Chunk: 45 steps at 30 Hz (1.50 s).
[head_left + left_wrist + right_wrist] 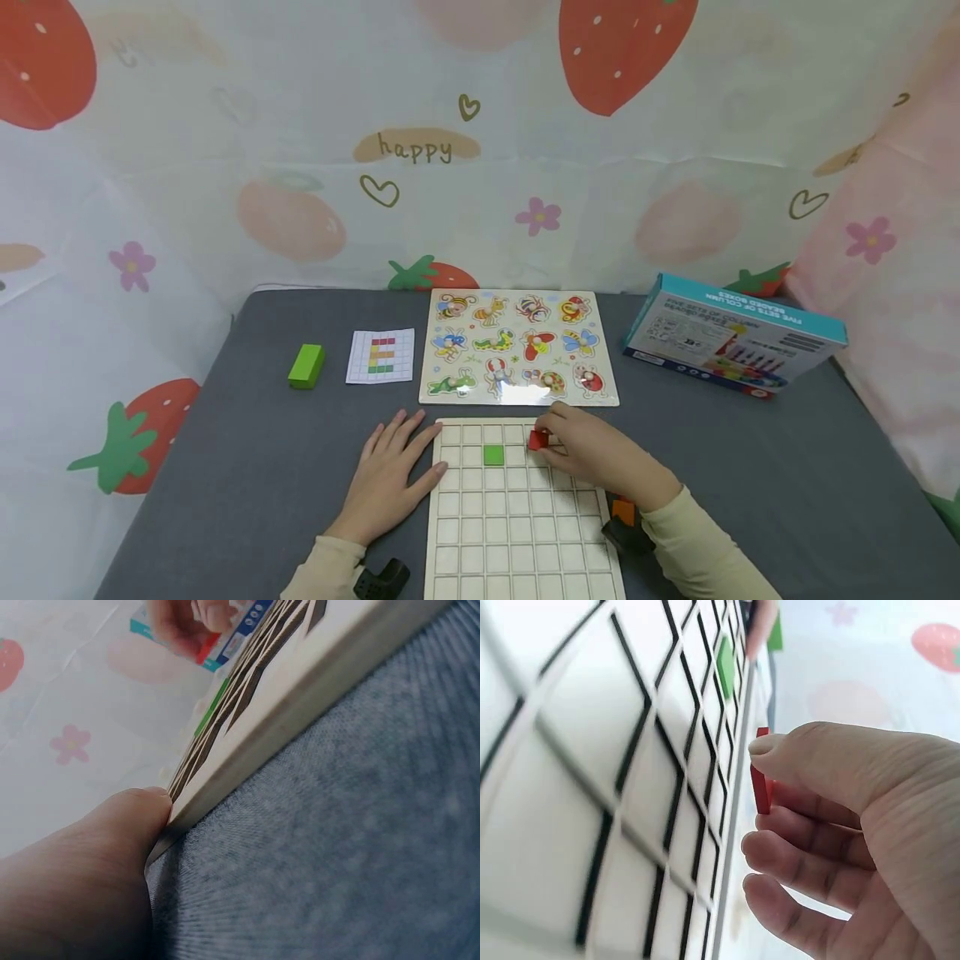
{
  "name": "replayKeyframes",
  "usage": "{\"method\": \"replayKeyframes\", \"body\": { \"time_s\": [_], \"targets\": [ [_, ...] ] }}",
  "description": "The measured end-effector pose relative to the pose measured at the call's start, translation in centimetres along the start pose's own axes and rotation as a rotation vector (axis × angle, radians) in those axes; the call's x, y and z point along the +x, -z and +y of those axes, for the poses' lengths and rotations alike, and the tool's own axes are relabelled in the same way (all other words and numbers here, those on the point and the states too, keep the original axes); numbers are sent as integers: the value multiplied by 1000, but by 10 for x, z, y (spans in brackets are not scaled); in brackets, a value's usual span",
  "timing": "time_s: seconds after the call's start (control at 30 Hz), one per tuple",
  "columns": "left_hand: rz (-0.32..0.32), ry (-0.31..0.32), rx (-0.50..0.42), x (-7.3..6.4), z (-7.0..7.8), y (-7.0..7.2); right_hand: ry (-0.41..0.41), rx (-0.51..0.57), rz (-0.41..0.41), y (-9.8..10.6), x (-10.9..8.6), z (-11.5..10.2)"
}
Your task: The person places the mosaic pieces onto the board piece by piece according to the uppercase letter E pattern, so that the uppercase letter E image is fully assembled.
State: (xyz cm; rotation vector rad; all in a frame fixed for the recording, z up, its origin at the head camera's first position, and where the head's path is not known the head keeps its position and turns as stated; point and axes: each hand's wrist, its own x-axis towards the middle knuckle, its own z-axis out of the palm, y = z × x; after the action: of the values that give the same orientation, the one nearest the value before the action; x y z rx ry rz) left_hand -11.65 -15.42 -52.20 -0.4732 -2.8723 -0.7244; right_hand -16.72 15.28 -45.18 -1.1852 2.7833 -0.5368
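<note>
A pale wooden grid board (pixel 496 529) lies in front of me, with one green square tile (pixel 493 455) set in a cell near its far edge. Between thumb and fingers, my right hand (pixel 592 448) pinches a red square tile (pixel 537 440) over the far right part of the grid. The right wrist view shows this red tile (pixel 760 784) tilted on edge and held apart from the board. My left hand (pixel 392 473) rests with fingers spread at the board's far left corner, its thumb (pixel 142 806) touching the side edge.
Behind the grid stands an insect picture board (pixel 517 350), flat on the grey cloth. Left of it are a card with a coloured pattern (pixel 380 357) and a green block (pixel 307 367). A product box (pixel 735 337) sits back right; something orange (pixel 624 512) lies by my right wrist.
</note>
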Motion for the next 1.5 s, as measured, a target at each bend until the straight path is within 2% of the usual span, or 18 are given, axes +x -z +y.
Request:
{"method": "replayKeyframes", "body": {
  "time_s": [0.2, 0.37, 0.57, 0.93, 1.33, 1.5],
  "targets": [
    [-22, 7, -1, 1, 2, 0, 54, 9, -41, -10, 10, -12],
    [-20, 8, 3, 3, 3, 0, 53, 4, -75, -16, 13, -14],
    [-20, 9, 3, 3, 3, 2, 80, -1, -32, -18, 14, -13],
    [-7, 13, 6, 1, 0, 1, 110, -50, -8, -21, 17, -12],
    [-11, 17, 2, -1, 0, 2, 76, -43, -34, -23, 17, -12],
    [-4, 7, -1, -1, 1, 2, 24, -39, -42, -19, 10, -9]
  ]
}}
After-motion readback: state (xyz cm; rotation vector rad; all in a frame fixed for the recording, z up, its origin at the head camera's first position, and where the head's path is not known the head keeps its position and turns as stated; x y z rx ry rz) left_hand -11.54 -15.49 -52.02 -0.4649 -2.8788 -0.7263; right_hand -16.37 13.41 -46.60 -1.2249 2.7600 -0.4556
